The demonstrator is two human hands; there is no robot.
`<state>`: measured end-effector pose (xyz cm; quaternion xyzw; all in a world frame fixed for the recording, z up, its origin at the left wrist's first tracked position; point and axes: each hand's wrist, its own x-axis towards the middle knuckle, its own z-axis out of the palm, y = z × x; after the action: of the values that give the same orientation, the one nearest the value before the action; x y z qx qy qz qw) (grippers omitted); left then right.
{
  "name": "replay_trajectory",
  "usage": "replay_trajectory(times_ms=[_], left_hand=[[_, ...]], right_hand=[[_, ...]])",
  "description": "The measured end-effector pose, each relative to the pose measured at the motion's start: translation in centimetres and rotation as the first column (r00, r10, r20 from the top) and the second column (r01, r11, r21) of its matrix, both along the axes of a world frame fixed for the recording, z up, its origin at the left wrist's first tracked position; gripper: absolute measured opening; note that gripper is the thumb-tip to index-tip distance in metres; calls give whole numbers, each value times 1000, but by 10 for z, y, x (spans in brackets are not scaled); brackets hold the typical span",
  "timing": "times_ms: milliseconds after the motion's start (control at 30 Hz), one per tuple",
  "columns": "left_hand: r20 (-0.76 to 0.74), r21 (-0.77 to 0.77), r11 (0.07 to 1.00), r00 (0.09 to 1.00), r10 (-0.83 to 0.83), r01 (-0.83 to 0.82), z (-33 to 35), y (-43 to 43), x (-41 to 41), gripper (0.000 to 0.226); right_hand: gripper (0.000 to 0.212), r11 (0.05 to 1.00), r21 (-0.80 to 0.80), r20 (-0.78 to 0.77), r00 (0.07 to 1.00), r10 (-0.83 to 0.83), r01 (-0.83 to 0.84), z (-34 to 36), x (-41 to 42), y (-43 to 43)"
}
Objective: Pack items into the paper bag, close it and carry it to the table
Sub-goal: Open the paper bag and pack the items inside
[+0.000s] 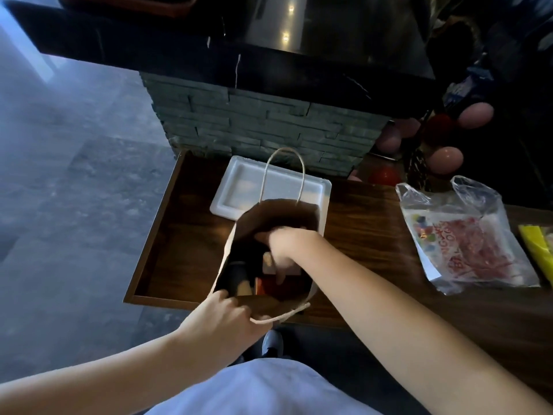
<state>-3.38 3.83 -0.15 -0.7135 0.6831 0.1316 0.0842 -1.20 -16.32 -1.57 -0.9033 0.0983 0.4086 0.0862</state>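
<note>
Paper bag (239,232) stands at frame centre on the counter (374,235). Left hand (227,316) pinches its rim; right hand (281,247) reaches inside, grip hidden. Risk: bag tipping or rim tearing under the push.

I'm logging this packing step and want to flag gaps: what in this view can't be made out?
- Head view: contents of the brown paper bag are dark; only a black shape and a red edge show, partly covered by the right hand.
- Right fingertips: hidden inside the bag, grip unclear.
- Left hand: holds the bag's near rim; fingers partly hidden.
- Clear plastic bag of red items: print blurred.
- Yellow packet: cut off by the right edge.
</note>
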Motion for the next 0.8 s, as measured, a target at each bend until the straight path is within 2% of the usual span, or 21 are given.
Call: replay_trajectory(times_ms=[67, 133, 267, 300, 400, 467, 500, 533, 567, 600, 633, 667, 700, 733, 767, 800], left_hand=[[-1, 45, 998, 1000, 31, -31, 1, 0, 1, 51], [-22, 27, 999, 999, 46, -46, 6, 2, 3, 50], [21, -45, 997, 997, -69, 70, 16, 6, 8, 39], [-6, -47, 998, 999, -52, 52, 20, 5, 11, 41], [-222, -9, 999, 974, 48, -51, 34, 6, 26, 70], [-349, 4, 994, 931, 106, -111, 49, 3, 43, 65], [-486, 48, 989, 862, 145, -139, 59, -3, 51, 56], [-649, 124, 982, 737, 190, -144, 68, -9, 60, 52], [-807, 255, 962, 527, 268, -100, 74, -17, 64, 47], [-889, 356, 933, 287, 357, -58, 76, -25, 67, 38], [-884, 450, 887, 90, 459, -107, 76, -33, 70, 39], [-848, 518, 829, -3, 529, -212, 75, -40, 72, 42], [-819, 536, 776, 15, 573, -332, 72, -46, 69, 41], [-777, 511, 745, 140, 614, -430, 68, -52, 63, 39], [-688, 428, 764, 375, 621, -482, 63, -56, 56, 32], [-539, 328, 821, 620, 569, -468, 58, -61, 50, 24]], right_hand=[[109, 999, -36, -29, 1000, 10, -11, -8, -2, -4], [103, 999, -35, -8, 1000, -15, 15, -15, -2, -5], [102, 997, 17, 41, 996, -74, 73, -17, 0, -6], [100, 995, 37, 37, 995, -94, 93, -17, 0, -5], [81, 985, 98, 67, 986, -152, 145, -19, -5, -4], [69, 980, 125, 94, 981, -168, 155, -20, -10, -2], [66, 979, 133, 95, 981, -170, 156, -21, -12, 0], [64, 977, 141, 84, 981, -173, 160, -23, -14, 2], [61, 973, 150, 76, 979, -187, 175, -24, -16, 4], [55, 967, 162, 73, 975, -211, 197, -25, -18, 5], [48, 961, 175, 79, 970, -230, 214, -27, -20, 6], [42, 959, 186, 84, 969, -233, 214, -27, -22, 7], [39, 962, 184, 76, 973, -218, 201, -28, -25, 8], [39, 965, 181, 65, 977, -202, 188, -28, -27, 8], [42, 961, 184, 43, 975, -217, 206, -28, -30, 7], [45, 952, 188, 15, 968, -250, 243, -29, -31, 5]])
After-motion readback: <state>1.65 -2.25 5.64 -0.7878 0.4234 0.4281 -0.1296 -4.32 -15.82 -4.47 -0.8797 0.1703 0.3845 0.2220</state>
